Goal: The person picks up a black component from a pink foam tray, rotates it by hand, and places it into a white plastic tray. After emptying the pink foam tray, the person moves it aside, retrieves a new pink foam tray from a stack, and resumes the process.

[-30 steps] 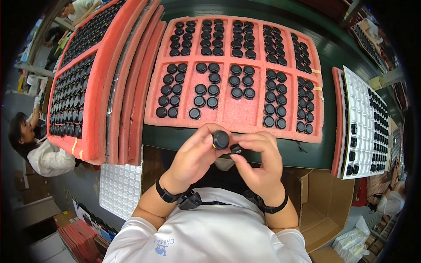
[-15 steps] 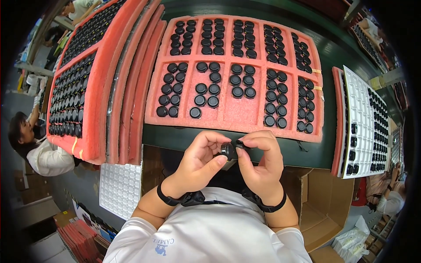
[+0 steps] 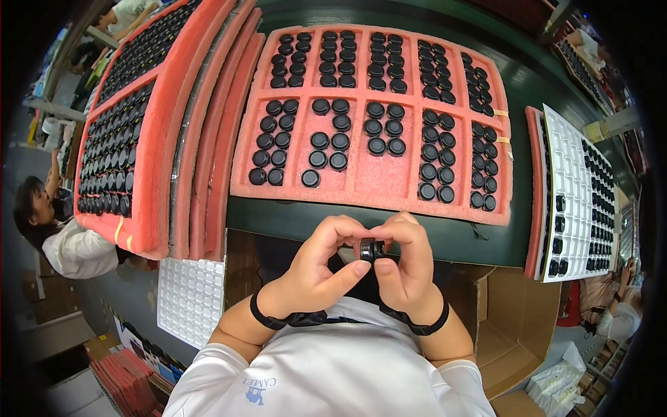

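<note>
In front of my chest, my left hand (image 3: pixel 316 267) pinches a short black cylindrical part (image 3: pixel 366 250) with a shiny side between thumb and fingertips. My right hand (image 3: pixel 410 260) grips a thinner black cap-like piece (image 3: pixel 379 248), which meets the cylinder's right end. Whether the two are joined I cannot tell, as fingers cover much of them. Beyond my hands lies a pink foam tray (image 3: pixel 382 184) with ten compartments. Similar round black parts (image 3: pixel 310 178) stand in rows in it; two of the near compartments have gaps.
Several pink foam trays (image 3: pixel 198 174) full of black parts lean at the left. A white moulded tray (image 3: pixel 571 187) with black parts rises at the right. Below the green table (image 3: pixel 306 214) are an open cardboard box (image 3: pixel 517 313) and another white tray (image 3: pixel 189 295). A co-worker (image 3: pixel 76 243) is at far left.
My hands have come together. The cap-like piece in my right hand, earlier held apart, now meets the cylindrical part in my left.
</note>
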### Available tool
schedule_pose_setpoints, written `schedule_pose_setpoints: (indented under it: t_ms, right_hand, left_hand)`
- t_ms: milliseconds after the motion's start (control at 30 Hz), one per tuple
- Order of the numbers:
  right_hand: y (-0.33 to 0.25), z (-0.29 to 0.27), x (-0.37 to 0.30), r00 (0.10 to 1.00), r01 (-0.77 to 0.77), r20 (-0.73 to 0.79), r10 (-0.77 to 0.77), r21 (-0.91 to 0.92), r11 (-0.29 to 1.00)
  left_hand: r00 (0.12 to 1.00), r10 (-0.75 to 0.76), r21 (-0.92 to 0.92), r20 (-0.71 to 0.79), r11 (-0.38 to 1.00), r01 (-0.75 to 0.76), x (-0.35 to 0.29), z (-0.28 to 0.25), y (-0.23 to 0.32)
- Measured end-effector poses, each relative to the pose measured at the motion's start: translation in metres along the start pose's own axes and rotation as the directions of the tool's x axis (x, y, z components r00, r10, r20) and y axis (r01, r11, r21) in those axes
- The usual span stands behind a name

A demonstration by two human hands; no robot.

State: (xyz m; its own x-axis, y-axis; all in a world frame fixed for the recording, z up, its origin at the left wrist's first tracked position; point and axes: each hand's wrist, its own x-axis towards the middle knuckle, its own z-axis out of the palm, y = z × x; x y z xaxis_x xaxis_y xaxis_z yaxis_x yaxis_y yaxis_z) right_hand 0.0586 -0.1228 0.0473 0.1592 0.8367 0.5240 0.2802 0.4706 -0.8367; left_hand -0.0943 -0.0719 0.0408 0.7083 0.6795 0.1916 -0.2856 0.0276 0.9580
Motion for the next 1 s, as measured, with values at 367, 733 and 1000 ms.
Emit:
schedule_pose_setpoints:
  t_ms: [367,733,1000]
  right_hand:
    - [0.01,0.0,-0.01,0.915,-0.344,0.146,0.377,0.77,0.537]
    - [0.006,-0.002,-0.012,0.938,-0.301,0.009,0.347,0.521,0.798]
    - [0.009,0.008,-0.019,0.945,-0.312,0.063,0.321,0.469,0.826]
  left_hand:
    - [0.971,-0.204,-0.44,0.125,0.866,0.239,0.003,-0.008,-0.002]
    - [0.99,-0.066,-0.077,-0.122,0.995,0.057,0.002,0.003,-0.007]
    - [0.997,0.069,0.157,0.043,0.985,-0.074,0.001,-0.001,-0.011]
